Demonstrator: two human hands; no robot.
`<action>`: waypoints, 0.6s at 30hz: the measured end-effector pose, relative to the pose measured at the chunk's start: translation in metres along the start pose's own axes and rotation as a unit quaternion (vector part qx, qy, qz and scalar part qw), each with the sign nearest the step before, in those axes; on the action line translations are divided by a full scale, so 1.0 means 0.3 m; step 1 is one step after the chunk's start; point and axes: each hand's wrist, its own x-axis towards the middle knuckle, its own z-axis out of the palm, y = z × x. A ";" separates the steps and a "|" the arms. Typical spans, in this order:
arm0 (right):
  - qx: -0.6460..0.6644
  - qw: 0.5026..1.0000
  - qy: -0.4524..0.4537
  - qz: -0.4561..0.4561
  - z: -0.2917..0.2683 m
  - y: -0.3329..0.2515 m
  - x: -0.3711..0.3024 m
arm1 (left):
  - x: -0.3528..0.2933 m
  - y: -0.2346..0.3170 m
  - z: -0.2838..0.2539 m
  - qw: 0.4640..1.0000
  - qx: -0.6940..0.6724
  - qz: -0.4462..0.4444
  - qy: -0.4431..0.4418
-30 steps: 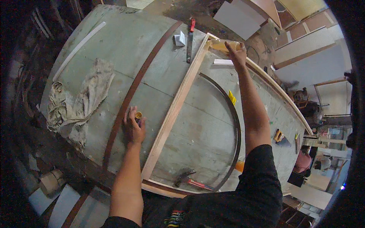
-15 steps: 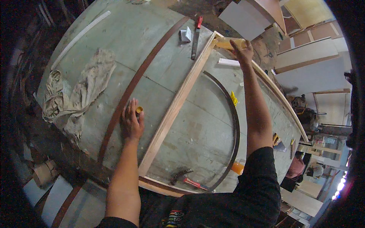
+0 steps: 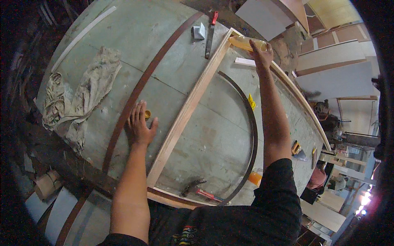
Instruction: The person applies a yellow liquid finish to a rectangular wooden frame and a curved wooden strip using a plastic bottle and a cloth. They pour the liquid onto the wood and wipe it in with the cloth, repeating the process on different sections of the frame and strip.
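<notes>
My right hand is wrapped round a clear bottle with pale yellow contents. It is tipped nearly sideways, its narrow end at the far corner of a wooden frame. My left hand lies flat on the greenish worktable, fingers stretched and thumb spread. Beside its fingers sits a small yellow cap. Just left of that hand runs a brown curved strip.
A red-handled saw and a folded white piece lie near the far corner. Inside the frame are a dark curved strip, a yellow item and a red-handled hammer. A crumpled cloth lies at left.
My left hand has opened away from the yellow cap, its thumb now spread. My right hand keeps the tipped bottle at the frame's corner. The whole view has shifted slightly.
</notes>
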 end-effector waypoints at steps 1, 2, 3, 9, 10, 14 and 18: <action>0.032 0.999 0.001 0.022 -0.002 -0.001 -0.022 | 0.000 0.000 0.001 1.000 -0.002 -0.002 -0.003; 0.039 0.999 0.016 0.023 0.001 -0.002 -0.046 | 0.000 0.001 0.000 1.000 -0.006 0.001 0.001; 0.042 0.998 0.032 0.024 0.004 -0.003 -0.074 | 0.000 0.003 -0.001 1.000 0.000 -0.002 -0.004; 0.103 0.993 0.050 0.032 0.018 -0.004 -0.272 | 0.002 0.014 -0.011 1.000 0.004 -0.005 -0.002; 0.126 0.990 0.061 0.030 0.020 -0.002 -0.311 | 0.001 0.013 -0.010 1.000 0.001 -0.004 -0.004; 0.161 0.983 0.071 0.059 0.006 -0.008 -0.464 | 0.001 0.004 -0.003 1.000 0.012 0.007 0.003; 0.162 0.980 0.081 0.086 0.009 -0.021 -0.608 | 0.000 0.005 0.000 1.000 0.010 0.006 0.002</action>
